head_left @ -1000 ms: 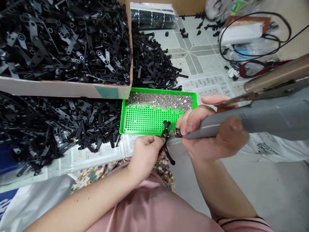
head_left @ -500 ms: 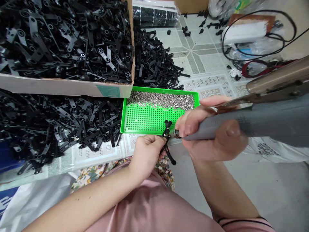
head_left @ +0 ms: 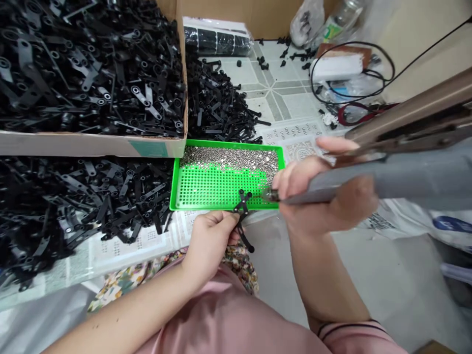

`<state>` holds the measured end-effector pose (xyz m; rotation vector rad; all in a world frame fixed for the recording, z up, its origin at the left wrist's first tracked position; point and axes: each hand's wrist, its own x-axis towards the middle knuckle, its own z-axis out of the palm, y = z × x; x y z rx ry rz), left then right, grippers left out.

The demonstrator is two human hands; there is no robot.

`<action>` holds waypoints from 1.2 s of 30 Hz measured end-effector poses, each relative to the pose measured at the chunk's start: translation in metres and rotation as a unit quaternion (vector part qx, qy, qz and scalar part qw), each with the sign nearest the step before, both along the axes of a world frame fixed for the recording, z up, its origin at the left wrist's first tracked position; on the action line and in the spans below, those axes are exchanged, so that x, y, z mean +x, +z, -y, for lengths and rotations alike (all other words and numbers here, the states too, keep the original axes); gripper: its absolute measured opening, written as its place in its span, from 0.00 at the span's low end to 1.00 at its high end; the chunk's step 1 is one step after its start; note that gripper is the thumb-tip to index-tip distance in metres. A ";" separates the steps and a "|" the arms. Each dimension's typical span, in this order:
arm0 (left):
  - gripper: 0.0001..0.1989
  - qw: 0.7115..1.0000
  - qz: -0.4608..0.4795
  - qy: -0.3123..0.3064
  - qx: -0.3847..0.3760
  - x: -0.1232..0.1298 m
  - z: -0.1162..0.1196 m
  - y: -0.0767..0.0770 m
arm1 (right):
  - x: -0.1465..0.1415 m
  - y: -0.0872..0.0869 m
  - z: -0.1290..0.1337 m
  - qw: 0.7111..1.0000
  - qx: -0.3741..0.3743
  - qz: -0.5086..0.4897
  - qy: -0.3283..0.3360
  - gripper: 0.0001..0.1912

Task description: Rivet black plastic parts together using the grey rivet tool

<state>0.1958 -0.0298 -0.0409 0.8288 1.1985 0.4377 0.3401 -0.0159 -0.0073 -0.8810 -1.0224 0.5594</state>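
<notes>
My left hand [head_left: 216,233] pinches a black linkage part [head_left: 243,216] just in front of the green tray. The part has crossed arms and a long curved leg pointing down. My right hand [head_left: 324,191] is wrapped round a grey power screwdriver [head_left: 405,177], whose metal tip [head_left: 271,195] points left, a little to the right of the part and apart from it. Small silvery screws [head_left: 228,158] lie along the back of the perforated green tray [head_left: 172,189]; its front shows bare holes.
A cardboard box [head_left: 92,145] full of black parts stands at the left, with loose black parts [head_left: 121,196] before it and more behind the tray. A wrapped roll [head_left: 221,42], a coiled cable [head_left: 391,61] and plastic bags lie farther back.
The screwdriver tip has moved away from the black part, leaving a gap over the tray. The view has shifted, so the box and tray appear farther left and slightly lower.
</notes>
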 end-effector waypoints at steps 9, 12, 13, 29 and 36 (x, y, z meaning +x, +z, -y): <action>0.06 0.998 0.042 0.024 -0.039 0.000 0.002 0.002 | 0.034 -0.031 -0.013 0.993 -0.033 -0.049 -0.101 0.11; 0.06 0.998 0.033 0.032 -0.041 0.001 0.002 0.002 | 0.033 -0.036 -0.015 0.994 -0.007 -0.049 -0.094 0.09; 0.06 0.998 0.032 0.032 -0.041 0.001 0.002 0.002 | 0.033 -0.037 -0.015 0.994 -0.001 -0.052 -0.091 0.09; 0.08 0.999 -0.023 0.011 -0.030 0.003 -0.001 0.004 | 0.011 -0.020 -0.011 0.962 -0.018 -0.087 -0.259 0.09; 0.10 1.000 -0.012 0.022 -0.013 0.006 0.002 0.003 | -0.004 0.010 0.007 0.990 -0.041 -0.104 -0.084 0.12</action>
